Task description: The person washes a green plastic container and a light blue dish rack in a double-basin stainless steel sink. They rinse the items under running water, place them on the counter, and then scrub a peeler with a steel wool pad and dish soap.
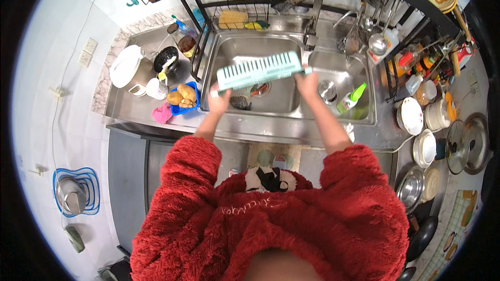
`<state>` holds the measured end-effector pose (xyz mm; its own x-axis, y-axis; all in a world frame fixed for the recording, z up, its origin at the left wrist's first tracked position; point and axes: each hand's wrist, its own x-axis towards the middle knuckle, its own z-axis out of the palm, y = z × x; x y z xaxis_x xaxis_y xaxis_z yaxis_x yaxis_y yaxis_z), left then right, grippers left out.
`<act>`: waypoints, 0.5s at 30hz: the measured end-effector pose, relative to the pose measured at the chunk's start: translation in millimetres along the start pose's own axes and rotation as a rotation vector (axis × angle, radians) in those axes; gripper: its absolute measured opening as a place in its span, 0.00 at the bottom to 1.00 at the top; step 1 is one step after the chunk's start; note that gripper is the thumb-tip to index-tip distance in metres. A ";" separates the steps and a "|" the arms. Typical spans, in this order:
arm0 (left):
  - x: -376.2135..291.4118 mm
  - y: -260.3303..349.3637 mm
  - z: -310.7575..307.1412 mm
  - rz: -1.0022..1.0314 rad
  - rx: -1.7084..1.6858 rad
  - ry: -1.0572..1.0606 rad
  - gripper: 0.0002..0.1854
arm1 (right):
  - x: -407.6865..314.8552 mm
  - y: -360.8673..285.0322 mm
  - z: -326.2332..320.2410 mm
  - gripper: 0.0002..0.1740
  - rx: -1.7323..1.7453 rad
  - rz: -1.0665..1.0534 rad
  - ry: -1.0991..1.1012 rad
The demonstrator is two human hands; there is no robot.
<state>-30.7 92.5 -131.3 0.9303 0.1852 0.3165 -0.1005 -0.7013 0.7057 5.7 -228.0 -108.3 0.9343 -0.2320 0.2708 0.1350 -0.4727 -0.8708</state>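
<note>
Over the left sink basin [288,95] I hold a mint-green slotted plastic rack [258,71] up by its two ends. It tilts slightly, the right end farther from me. My left hand [218,99] grips its left end, and my right hand [306,82] grips the right end near the basin divider. The rack looks a little blurred. Below it, a dark rough object [240,102] lies in the basin beside the drain [261,89], where something orange-red shows. The rack partly hides the basin floor.
The faucet [312,19] rises behind the basins. A green-capped bottle [351,98] leans in the right basin. Potatoes sit in a blue basket [197,101] beside a pink cloth [161,113], left of the sink. A black dish rack [242,2] overhangs the back; bowls [410,116] line the right.
</note>
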 end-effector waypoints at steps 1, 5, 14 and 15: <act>12.0 11.6 -9.5 -0.028 -0.057 0.033 0.15 | 10.9 -19.2 -8.8 0.12 0.020 -0.035 0.020; 62.5 79.4 -61.7 0.295 -0.102 0.157 0.14 | 35.8 -108.8 -48.8 0.08 0.082 -0.141 0.189; 39.4 49.0 -51.0 0.153 -0.383 0.319 0.13 | -2.5 -57.6 -30.2 0.06 0.380 -0.272 0.305; 23.0 24.0 -44.0 0.373 0.355 0.066 0.15 | -15.1 -30.8 -15.2 0.08 0.186 -0.290 0.257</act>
<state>-27.2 110.1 -79.2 0.8290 -0.0868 0.5524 -0.2843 -0.9161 0.2828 -17.6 -222.9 -79.4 0.7391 -0.3279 0.5884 0.4594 -0.3935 -0.7963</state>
